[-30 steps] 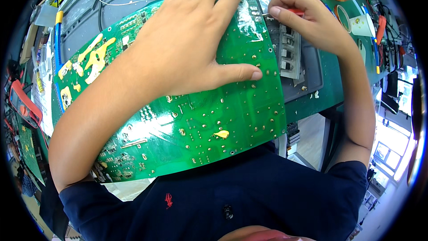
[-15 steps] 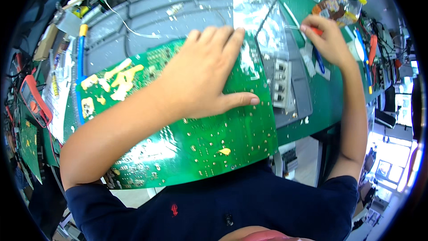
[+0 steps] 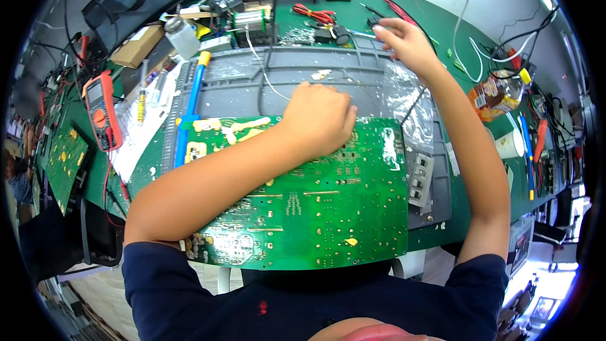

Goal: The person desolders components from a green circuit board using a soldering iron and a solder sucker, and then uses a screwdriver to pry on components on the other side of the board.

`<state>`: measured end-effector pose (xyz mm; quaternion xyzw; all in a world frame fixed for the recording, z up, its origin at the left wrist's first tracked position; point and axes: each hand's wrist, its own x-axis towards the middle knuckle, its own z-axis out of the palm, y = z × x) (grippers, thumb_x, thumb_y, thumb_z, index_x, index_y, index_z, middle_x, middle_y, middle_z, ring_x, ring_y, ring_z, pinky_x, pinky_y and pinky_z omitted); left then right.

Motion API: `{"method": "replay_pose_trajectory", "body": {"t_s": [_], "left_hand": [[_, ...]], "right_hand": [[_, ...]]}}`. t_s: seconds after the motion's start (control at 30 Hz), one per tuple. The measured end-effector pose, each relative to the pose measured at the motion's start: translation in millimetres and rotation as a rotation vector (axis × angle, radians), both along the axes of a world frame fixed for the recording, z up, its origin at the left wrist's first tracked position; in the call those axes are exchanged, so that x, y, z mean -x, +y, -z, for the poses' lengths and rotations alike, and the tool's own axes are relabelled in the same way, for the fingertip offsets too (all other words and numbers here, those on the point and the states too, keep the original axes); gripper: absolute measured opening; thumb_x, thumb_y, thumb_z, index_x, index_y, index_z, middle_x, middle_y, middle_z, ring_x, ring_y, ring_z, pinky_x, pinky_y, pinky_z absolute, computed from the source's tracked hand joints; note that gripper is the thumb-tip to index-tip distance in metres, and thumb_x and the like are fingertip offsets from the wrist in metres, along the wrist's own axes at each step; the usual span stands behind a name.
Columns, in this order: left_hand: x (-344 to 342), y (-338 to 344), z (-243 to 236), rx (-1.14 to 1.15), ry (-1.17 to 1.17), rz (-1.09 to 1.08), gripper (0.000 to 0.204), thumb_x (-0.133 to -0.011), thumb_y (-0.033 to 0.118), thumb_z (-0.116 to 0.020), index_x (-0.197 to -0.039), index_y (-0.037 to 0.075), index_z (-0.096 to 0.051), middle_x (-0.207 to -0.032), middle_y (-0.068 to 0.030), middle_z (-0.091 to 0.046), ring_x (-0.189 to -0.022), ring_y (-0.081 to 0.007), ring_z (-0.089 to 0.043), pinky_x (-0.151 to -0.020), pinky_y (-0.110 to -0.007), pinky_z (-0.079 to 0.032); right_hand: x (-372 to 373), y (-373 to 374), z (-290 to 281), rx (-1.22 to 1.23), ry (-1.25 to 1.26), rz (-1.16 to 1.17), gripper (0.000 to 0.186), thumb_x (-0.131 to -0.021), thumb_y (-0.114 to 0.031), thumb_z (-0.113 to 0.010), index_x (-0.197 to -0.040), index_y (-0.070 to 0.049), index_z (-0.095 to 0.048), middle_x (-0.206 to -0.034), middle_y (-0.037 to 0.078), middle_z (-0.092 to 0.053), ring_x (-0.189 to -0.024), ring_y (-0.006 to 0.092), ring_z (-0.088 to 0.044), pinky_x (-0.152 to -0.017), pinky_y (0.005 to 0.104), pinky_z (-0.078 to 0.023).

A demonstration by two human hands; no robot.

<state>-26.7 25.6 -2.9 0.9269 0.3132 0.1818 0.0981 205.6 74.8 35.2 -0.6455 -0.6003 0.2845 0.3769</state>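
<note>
Circuit board [image 3: 353,215], large and green with yellow patches, on the grey mat [image 3: 363,91] before the person, its near edge reaching the body side of the green bench [image 3: 464,211]; the left hand [image 3: 320,119] rests at the board's far edge, fingers curled inward and the forearm crossing the board's left part; a thin white wire [image 3: 260,62] runs from the spool [image 3: 250,20] to beside this hand, though whether the fingers pinch it cannot be told; the right hand [image 3: 404,43] is raised over the mat's far right corner, fingers bent, beside small dark items, and whether it grips anything cannot be told; a blue bar [image 3: 195,91] with a yellow tip stands along the board's left edge; a slotted pale block [image 3: 421,180] lies just right of the board, below clear plastic film [image 3: 410,91]; a red-framed multimeter [image 3: 100,115] lies farther left, near white paper [image 3: 142,129].
</note>
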Motion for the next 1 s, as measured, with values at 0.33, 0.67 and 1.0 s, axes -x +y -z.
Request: {"method": "replay_pose_trajectory", "body": {"t_s": [0.33, 0.67, 1.0], "left_hand": [[5, 2, -2, 0.062, 0.143, -0.197, 0.044, -0.086, 0.040, -0.046, -0.084, -0.001, -0.063, -0.086, -0.0193, -0.064, -0.081, -0.0332, -0.062, -0.073, -0.044, -0.046], [8, 5, -1, 0.041, 0.125, -0.219, 0.047, -0.085, 0.043, -0.047, -0.090, -0.001, -0.063, -0.088, -0.0194, -0.064, -0.083, -0.0327, -0.062, -0.071, -0.043, -0.047], [2, 14, -6, -0.137, -0.170, -0.077, 0.045, -0.091, 0.040, -0.051, -0.067, 0.004, -0.063, -0.062, -0.0185, -0.058, -0.064, -0.0396, -0.058, -0.057, -0.048, -0.045]], "right_hand": [[20, 170, 29, -0.117, 0.618, 0.061, 0.060, -0.088, -0.032, -0.062, -0.139, -0.014, -0.035, -0.114, 0.010, -0.060, -0.092, 0.0202, -0.061, -0.073, 0.0318, -0.049], [-30, 75, -27, -0.580, 0.258, 0.133, 0.025, -0.094, -0.026, -0.055, -0.100, -0.003, -0.060, -0.075, 0.002, -0.058, -0.066, 0.0083, -0.050, -0.062, 0.0218, -0.042], [-54, -110, -68, -0.608, 0.301, 0.067, 0.044, -0.101, -0.027, -0.030, -0.120, 0.005, -0.054, -0.113, 0.020, -0.061, -0.106, 0.0209, -0.058, -0.093, 0.0286, -0.043]]}}
